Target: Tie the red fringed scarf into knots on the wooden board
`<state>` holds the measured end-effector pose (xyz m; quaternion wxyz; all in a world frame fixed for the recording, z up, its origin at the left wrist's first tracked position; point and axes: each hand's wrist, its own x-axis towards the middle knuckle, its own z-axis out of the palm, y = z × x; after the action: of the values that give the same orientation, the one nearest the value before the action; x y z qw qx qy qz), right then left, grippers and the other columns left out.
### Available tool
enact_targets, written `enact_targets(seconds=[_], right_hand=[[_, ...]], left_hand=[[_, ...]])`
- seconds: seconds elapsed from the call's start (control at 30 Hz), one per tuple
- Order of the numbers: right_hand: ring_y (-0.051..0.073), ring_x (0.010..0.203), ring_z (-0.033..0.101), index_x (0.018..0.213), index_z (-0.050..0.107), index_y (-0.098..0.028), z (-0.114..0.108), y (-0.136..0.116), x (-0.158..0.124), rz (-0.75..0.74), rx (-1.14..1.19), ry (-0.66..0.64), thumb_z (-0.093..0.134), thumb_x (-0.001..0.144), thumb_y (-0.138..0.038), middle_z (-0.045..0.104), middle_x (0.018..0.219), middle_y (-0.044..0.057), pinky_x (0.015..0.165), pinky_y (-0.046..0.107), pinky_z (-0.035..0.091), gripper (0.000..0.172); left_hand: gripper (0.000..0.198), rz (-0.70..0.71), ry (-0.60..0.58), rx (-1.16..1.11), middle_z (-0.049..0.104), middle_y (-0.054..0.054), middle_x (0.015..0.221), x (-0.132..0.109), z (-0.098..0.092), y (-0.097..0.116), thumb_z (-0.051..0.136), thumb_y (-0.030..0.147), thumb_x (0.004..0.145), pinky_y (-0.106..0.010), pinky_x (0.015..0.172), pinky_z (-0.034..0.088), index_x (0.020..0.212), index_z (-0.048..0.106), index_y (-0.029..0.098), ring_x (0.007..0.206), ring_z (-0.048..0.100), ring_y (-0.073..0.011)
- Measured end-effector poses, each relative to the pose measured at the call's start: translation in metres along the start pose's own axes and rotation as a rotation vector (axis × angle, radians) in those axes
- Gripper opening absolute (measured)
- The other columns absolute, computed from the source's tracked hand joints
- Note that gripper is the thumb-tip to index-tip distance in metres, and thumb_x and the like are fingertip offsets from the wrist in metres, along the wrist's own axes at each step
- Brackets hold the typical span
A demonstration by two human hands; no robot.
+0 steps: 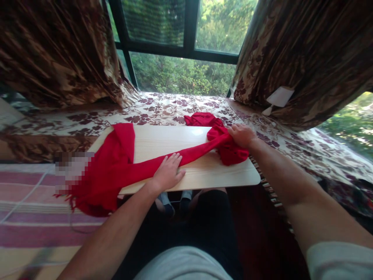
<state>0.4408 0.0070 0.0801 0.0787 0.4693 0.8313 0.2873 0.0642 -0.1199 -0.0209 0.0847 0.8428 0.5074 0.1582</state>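
Note:
A long red scarf lies across a small light wooden table. Its fringed left end hangs over the table's left edge, and its right end is bunched at the table's right side. My left hand lies flat on the scarf near the front edge, fingers stretched out. My right hand is closed on the bunched right part of the scarf. The stretch of scarf between my hands is pulled into a narrow band.
A cushioned window seat with a floral cover runs behind the table, below a window with brown patterned curtains on both sides. A striped cloth lies at the left. My legs are under the table.

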Motion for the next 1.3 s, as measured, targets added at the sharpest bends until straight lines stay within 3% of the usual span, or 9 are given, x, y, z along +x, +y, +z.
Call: enact_targets(seconds=[0.17, 0.33, 0.53, 0.67, 0.8, 0.97, 1.17, 1.3], right_hand=[[0.035, 0.114, 0.053, 0.127, 0.061, -0.013, -0.001, -0.011, -0.004, -0.086, 0.17, 0.013, 0.065, 0.079, -0.031, 0.061, 0.128, 0.02, 0.096, 0.044, 0.036, 0.051], [0.034, 0.13, 0.047, 0.141, 0.052, -0.017, -0.015, -0.045, 0.006, -0.207, 0.286, 0.1, 0.063, 0.079, -0.032, 0.052, 0.144, 0.017, 0.108, 0.045, 0.03, 0.065], [0.031, 0.117, 0.057, 0.13, 0.06, -0.014, -0.013, -0.072, 0.018, -0.362, 0.322, 0.069, 0.063, 0.077, -0.02, 0.062, 0.128, 0.018, 0.1, 0.042, 0.037, 0.054], [0.029, 0.108, 0.059, 0.117, 0.065, -0.01, -0.009, -0.077, 0.018, -0.373, 0.256, 0.109, 0.051, 0.086, -0.012, 0.064, 0.118, 0.019, 0.093, 0.038, 0.039, 0.033], [0.028, 0.097, 0.057, 0.104, 0.067, -0.012, -0.006, -0.079, 0.018, -0.367, 0.182, 0.127, 0.044, 0.094, -0.013, 0.065, 0.106, 0.017, 0.085, 0.037, 0.038, 0.025], [0.025, 0.087, 0.053, 0.097, 0.067, -0.012, -0.006, -0.079, 0.022, -0.297, 0.153, 0.173, 0.048, 0.093, -0.013, 0.064, 0.095, 0.015, 0.077, 0.035, 0.035, 0.02], [0.026, 0.089, 0.049, 0.096, 0.067, -0.011, -0.02, -0.073, 0.028, -0.074, 0.123, 0.28, 0.046, 0.095, -0.014, 0.062, 0.092, 0.015, 0.08, 0.036, 0.033, 0.021], [0.026, 0.09, 0.051, 0.096, 0.067, -0.013, -0.016, -0.075, 0.021, -0.266, 0.085, 0.128, 0.045, 0.096, -0.014, 0.064, 0.094, 0.015, 0.079, 0.037, 0.034, 0.022]], left_hand=[[0.065, -0.01, -0.022, -0.016, 0.036, -0.014, 0.161, 0.0, -0.004, 0.003, 0.046, 0.045, 0.094, -0.049, 0.125, 0.018, 0.151, 0.042, 0.014, 0.152, 0.027, -0.0274], [0.066, -0.017, -0.028, -0.017, 0.035, -0.014, 0.161, 0.0, -0.005, 0.003, 0.045, 0.046, 0.095, -0.048, 0.126, 0.016, 0.151, 0.042, 0.013, 0.152, 0.026, -0.0269], [0.066, -0.017, -0.026, -0.025, 0.035, -0.014, 0.161, -0.001, -0.006, 0.003, 0.044, 0.047, 0.095, -0.048, 0.125, 0.016, 0.151, 0.041, 0.014, 0.152, 0.025, -0.0269], [0.066, -0.016, -0.028, -0.029, 0.035, -0.014, 0.162, -0.001, -0.005, 0.003, 0.043, 0.047, 0.095, -0.047, 0.125, 0.016, 0.152, 0.04, 0.013, 0.152, 0.024, -0.0266], [0.068, -0.019, -0.029, -0.028, 0.034, -0.014, 0.162, -0.001, -0.005, 0.003, 0.043, 0.048, 0.095, -0.048, 0.125, 0.016, 0.152, 0.04, 0.011, 0.152, 0.024, -0.027], [0.069, -0.024, -0.016, -0.018, 0.034, -0.015, 0.162, -0.001, -0.005, 0.004, 0.045, 0.046, 0.095, -0.047, 0.126, 0.016, 0.153, 0.038, 0.009, 0.152, 0.025, -0.0267], [0.079, -0.037, 0.047, -0.012, 0.026, -0.018, 0.164, -0.002, -0.003, 0.005, 0.049, 0.045, 0.093, -0.044, 0.126, 0.017, 0.157, 0.027, 0.005, 0.153, 0.02, -0.0278], [0.076, -0.024, 0.052, 0.018, 0.027, -0.018, 0.164, -0.002, -0.001, 0.004, 0.047, 0.046, 0.094, -0.046, 0.125, 0.017, 0.156, 0.029, 0.006, 0.153, 0.021, -0.0287]])
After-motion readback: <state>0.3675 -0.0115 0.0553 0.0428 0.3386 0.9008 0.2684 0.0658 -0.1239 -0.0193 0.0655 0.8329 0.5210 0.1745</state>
